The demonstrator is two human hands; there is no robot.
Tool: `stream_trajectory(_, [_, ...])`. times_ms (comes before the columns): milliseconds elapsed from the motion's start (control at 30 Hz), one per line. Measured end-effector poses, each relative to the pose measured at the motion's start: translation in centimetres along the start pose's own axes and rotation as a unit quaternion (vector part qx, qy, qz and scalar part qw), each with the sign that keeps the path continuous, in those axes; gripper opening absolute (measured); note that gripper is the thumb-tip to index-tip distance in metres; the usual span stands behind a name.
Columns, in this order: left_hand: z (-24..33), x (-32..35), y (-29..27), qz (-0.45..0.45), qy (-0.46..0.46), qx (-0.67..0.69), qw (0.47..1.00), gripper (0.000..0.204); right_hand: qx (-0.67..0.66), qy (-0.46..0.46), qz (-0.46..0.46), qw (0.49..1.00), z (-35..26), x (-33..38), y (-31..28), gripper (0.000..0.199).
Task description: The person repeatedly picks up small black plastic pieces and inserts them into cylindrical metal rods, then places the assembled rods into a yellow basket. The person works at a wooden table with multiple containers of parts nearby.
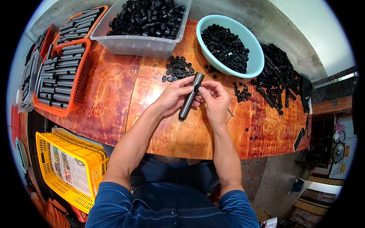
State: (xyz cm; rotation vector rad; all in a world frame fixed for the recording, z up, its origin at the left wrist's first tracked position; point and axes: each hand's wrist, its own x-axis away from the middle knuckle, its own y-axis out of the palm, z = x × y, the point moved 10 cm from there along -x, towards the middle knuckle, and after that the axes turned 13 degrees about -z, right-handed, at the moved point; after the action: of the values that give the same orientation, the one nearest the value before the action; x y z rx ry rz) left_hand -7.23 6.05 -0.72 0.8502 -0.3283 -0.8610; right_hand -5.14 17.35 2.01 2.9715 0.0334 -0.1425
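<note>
My left hand (172,95) is closed around a dark grey metal tube (187,105), which it holds at a slant above the table. The tube's lower end is black. At its upper part, the thumb and fingers of my right hand (217,102) pinch a small black plastic piece (197,88) against the side of the tube. My fingers partly hide that piece. Just beyond my left hand lies a loose group of small black oval pieces (178,68). Small black round pieces (242,94) are scattered beyond my right hand.
On the wooden table (110,95) stand a clear bin (137,47) of black caps, a light blue basin (255,57) of small black parts and orange baskets (85,72) of tubes. Black rod-like parts (277,76) pile up at right. A yellow crate (97,163) sits lower left.
</note>
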Motion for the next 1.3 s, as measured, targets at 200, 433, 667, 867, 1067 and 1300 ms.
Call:
stream_trajectory(200, [-0.3,-0.1,-0.2,0.0,-0.005,-0.018,1.0,0.043,0.054,-0.03,0.034,0.998,-0.1,0.2,0.2,0.006])
stream_trajectory(433, [-0.5,-0.2,-0.2,0.004,-0.015,-0.093,0.996,0.036,0.066,-0.032,0.043,0.996,0.1,0.7,0.6,0.005])
stream_trajectory(667, [-0.3,-0.1,-1.4,0.024,0.021,-0.022,0.999,0.04,0.027,-0.076,0.05,0.995,-1.3,0.9,0.8,0.01])
stream_trajectory(867, [-0.1,0.3,-1.8,0.04,0.03,0.06,0.997,0.038,0.089,-0.065,0.066,0.992,-0.6,0.8,-0.3,0.01])
stream_trajectory(1067, [-0.1,0.3,-2.0,0.048,0.026,0.079,0.995,0.036,0.067,-0.052,0.029,0.996,0.0,0.6,0.5,0.013])
stream_trajectory(1300, [0.2,0.1,-2.5,0.035,0.052,0.076,0.995,0.035,0.047,-0.027,0.01,0.998,1.2,0.3,1.1,0.015])
